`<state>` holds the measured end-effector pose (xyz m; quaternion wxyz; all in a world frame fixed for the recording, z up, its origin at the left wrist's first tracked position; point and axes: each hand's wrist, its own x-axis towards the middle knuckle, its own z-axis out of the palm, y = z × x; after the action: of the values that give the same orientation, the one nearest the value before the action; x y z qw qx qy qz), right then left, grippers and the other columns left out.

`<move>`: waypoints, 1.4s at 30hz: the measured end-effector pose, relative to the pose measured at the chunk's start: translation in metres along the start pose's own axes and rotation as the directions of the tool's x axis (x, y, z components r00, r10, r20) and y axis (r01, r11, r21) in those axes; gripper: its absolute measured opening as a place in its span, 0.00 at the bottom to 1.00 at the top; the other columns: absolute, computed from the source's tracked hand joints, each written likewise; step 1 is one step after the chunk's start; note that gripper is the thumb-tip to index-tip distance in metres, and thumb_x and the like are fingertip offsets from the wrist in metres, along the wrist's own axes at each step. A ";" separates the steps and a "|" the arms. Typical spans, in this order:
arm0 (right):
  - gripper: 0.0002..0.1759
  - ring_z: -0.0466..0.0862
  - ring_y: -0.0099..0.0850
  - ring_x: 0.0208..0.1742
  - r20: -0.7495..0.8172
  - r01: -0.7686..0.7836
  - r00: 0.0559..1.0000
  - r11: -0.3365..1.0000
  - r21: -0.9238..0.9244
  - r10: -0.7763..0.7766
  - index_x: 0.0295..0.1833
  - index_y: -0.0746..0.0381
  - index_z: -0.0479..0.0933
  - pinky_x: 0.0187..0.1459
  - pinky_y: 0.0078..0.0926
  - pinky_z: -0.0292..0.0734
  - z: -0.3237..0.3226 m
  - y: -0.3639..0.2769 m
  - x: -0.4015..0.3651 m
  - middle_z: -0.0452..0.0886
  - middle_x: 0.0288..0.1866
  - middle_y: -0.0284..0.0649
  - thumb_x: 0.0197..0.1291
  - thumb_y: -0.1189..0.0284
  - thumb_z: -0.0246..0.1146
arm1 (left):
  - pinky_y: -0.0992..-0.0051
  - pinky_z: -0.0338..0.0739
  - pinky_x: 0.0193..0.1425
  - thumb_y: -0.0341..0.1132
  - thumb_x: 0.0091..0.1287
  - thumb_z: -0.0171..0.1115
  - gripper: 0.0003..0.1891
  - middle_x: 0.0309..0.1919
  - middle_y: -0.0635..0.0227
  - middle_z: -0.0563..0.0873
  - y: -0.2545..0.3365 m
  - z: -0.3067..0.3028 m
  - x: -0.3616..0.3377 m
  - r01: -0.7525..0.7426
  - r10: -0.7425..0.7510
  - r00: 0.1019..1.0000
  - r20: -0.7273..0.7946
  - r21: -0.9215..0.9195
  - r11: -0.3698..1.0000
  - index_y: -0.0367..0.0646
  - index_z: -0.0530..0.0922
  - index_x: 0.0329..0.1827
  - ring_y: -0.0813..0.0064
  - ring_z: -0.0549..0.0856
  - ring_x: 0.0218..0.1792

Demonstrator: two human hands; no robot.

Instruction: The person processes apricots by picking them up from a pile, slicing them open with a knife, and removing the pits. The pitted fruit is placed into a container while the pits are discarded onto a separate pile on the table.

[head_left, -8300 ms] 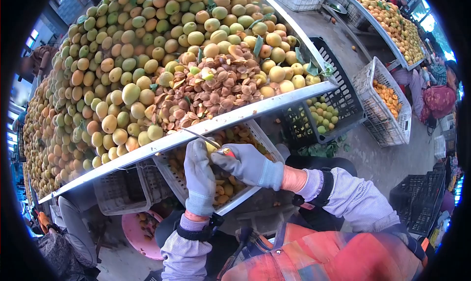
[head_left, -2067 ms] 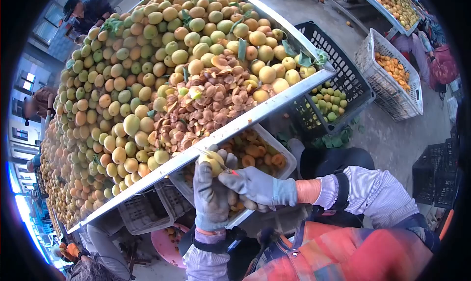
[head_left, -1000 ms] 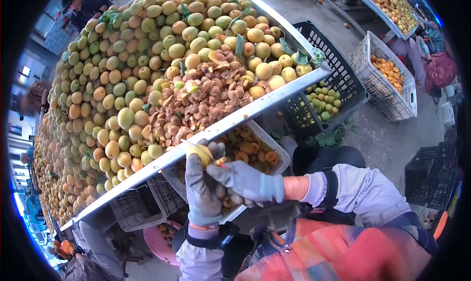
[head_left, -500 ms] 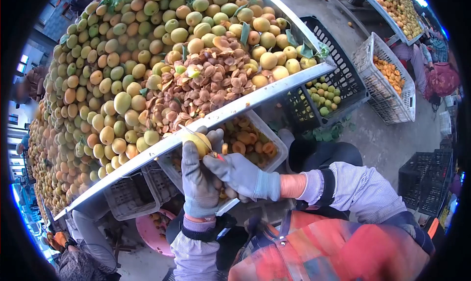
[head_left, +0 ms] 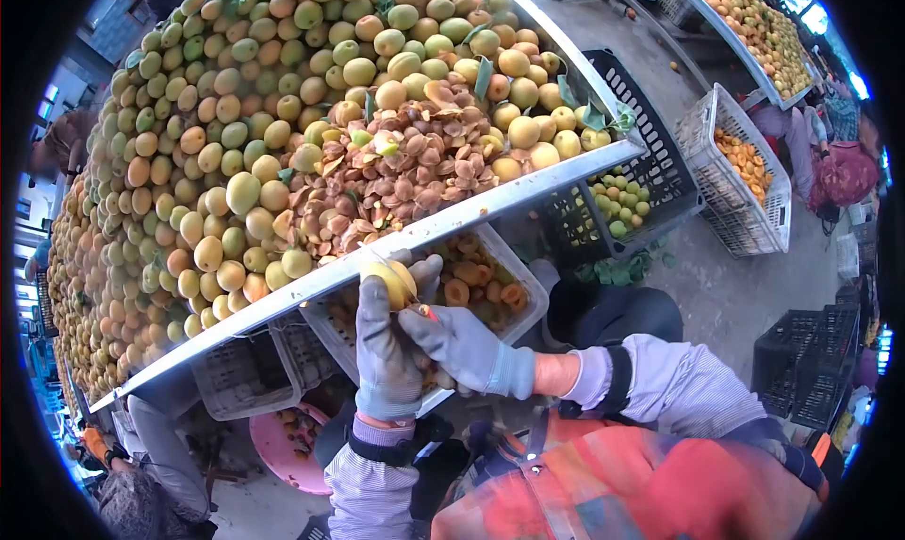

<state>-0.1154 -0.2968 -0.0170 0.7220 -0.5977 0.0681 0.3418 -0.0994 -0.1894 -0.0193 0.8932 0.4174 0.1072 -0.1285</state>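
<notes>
A yellow apricot (head_left: 392, 282) sits between the thumb and fingers of my gloved left hand (head_left: 385, 356), just off the metal rim of the sorting table (head_left: 490, 204). My gloved right hand (head_left: 471, 350) is closed round a small knife (head_left: 427, 312), whose orange-red end shows by the thumb; most of it is hidden by the glove. The knife's tip is right at the apricot's lower side. Beneath my hands, a pale crate (head_left: 533, 304) contains opened apricot halves (head_left: 467, 281). A heap of brown apricot stones (head_left: 415, 163) lies on the table just beyond the rim.
Whole apricots (head_left: 217, 135) cover the table. To the right stand a black crate (head_left: 665, 172) with green fruit and a white crate (head_left: 731, 215) with orange halves. A grey crate (head_left: 250, 380) and a pink basin (head_left: 283, 450) are below left. Other people sit at both sides.
The view has shifted slightly, so the table's right corner appears lower. My hands stay together at the rim; the apricot is turned a little in the left one.
</notes>
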 end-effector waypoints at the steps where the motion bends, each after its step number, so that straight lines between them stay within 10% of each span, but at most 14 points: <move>1: 0.31 0.68 0.18 0.11 -0.066 0.097 0.993 0.993 0.059 -0.094 0.32 0.59 0.71 0.10 0.15 0.59 0.005 0.005 0.002 0.68 0.16 0.29 0.61 0.39 0.49 | 0.76 0.74 0.51 0.56 0.70 0.46 0.30 0.48 0.56 0.81 -0.003 -0.001 -0.001 0.045 -0.043 0.998 -0.047 0.040 0.998 0.37 0.65 0.61 0.69 0.78 0.52; 6: 0.37 0.66 0.19 0.07 0.063 -0.172 0.982 0.983 -0.062 0.176 0.29 0.61 0.70 0.09 0.14 0.60 -0.015 -0.027 -0.005 0.66 0.12 0.30 0.58 0.34 0.45 | 0.79 0.74 0.37 0.56 0.70 0.45 0.28 0.47 0.58 0.81 0.005 -0.010 0.005 0.082 -0.083 0.996 0.022 0.072 0.994 0.38 0.69 0.57 0.76 0.79 0.36; 9: 0.35 0.65 0.20 0.07 0.089 -0.170 0.978 0.972 -0.163 0.186 0.28 0.62 0.71 0.09 0.16 0.60 -0.027 -0.033 -0.008 0.66 0.12 0.32 0.60 0.37 0.46 | 0.65 0.74 0.54 0.52 0.71 0.45 0.26 0.46 0.55 0.82 0.001 -0.023 0.008 0.102 -0.099 0.992 0.083 -0.030 0.994 0.37 0.71 0.57 0.64 0.80 0.47; 13: 0.35 0.65 0.20 0.06 0.057 -0.187 0.978 0.966 -0.180 0.200 0.29 0.62 0.70 0.09 0.16 0.60 -0.024 -0.032 -0.014 0.66 0.12 0.31 0.60 0.37 0.46 | 0.77 0.76 0.36 0.55 0.70 0.46 0.27 0.46 0.56 0.82 -0.002 -0.015 0.005 0.095 -0.090 0.993 0.070 -0.065 0.993 0.38 0.69 0.57 0.74 0.80 0.37; 25: 0.36 0.64 0.19 0.06 -0.043 -0.139 0.989 0.990 -0.018 0.138 0.29 0.60 0.68 0.08 0.15 0.58 -0.004 -0.015 -0.022 0.63 0.10 0.29 0.57 0.33 0.45 | 0.76 0.75 0.45 0.56 0.69 0.48 0.27 0.46 0.59 0.81 -0.001 -0.017 0.003 0.198 -0.193 0.977 0.089 -0.042 0.979 0.40 0.70 0.57 0.75 0.79 0.39; 32: 0.36 0.62 0.18 0.05 0.068 -0.259 0.963 0.965 -0.030 0.261 0.29 0.59 0.68 0.08 0.15 0.57 -0.019 -0.034 -0.034 0.62 0.10 0.29 0.57 0.34 0.46 | 0.70 0.76 0.50 0.47 0.71 0.50 0.21 0.43 0.59 0.82 -0.002 -0.013 0.001 -0.020 0.014 0.988 0.156 0.037 0.999 0.39 0.72 0.56 0.70 0.80 0.42; 42: 0.35 0.63 0.20 0.05 -0.120 -0.178 0.977 0.984 0.010 0.178 0.30 0.57 0.67 0.06 0.17 0.58 0.012 0.007 -0.025 0.63 0.10 0.30 0.57 0.33 0.45 | 0.70 0.77 0.50 0.55 0.67 0.52 0.25 0.44 0.59 0.81 -0.015 -0.016 -0.005 0.209 -0.196 0.978 0.076 -0.241 0.948 0.41 0.71 0.53 0.67 0.79 0.49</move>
<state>-0.1421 -0.2957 -0.0064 0.6829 -0.6090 0.1646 0.3684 -0.1106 -0.1854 -0.0388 0.9227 0.2861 0.1417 -0.2159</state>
